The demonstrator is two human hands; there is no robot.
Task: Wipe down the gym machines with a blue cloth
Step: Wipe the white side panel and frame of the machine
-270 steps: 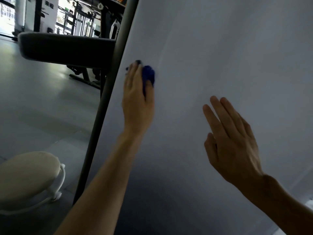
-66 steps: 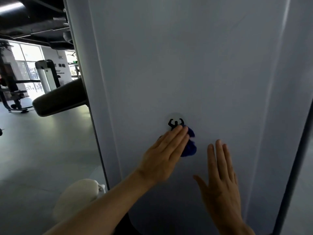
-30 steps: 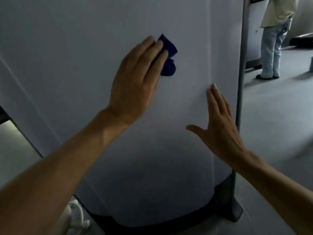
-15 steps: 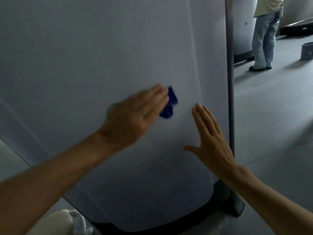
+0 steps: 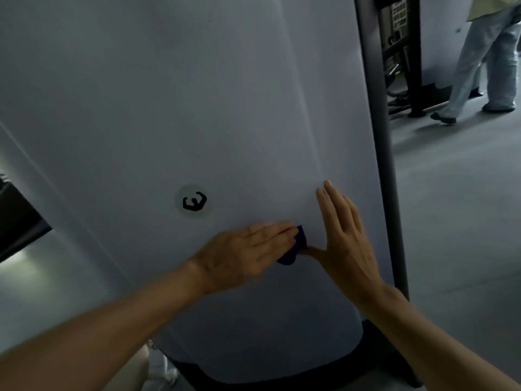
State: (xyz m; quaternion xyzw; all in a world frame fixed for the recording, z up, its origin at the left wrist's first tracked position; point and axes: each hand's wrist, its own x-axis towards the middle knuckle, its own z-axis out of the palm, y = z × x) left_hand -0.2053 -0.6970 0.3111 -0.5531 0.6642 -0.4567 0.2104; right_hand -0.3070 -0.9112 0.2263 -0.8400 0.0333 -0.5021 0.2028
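— Where's the cloth?
— The blue cloth (image 5: pixel 293 246) is under my left hand (image 5: pixel 248 253), fingers flat, pressing it to the white panel (image 5: pixel 197 108).
— And the right?
— My right hand (image 5: pixel 345 235) lies flat, fingers straight, just right of it.

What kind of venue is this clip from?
Most likely a gym floor: a tall white machine shroud bearing a round flexing-arms logo sticker, a dark steel frame post, and more black equipment on grey flooring behind.
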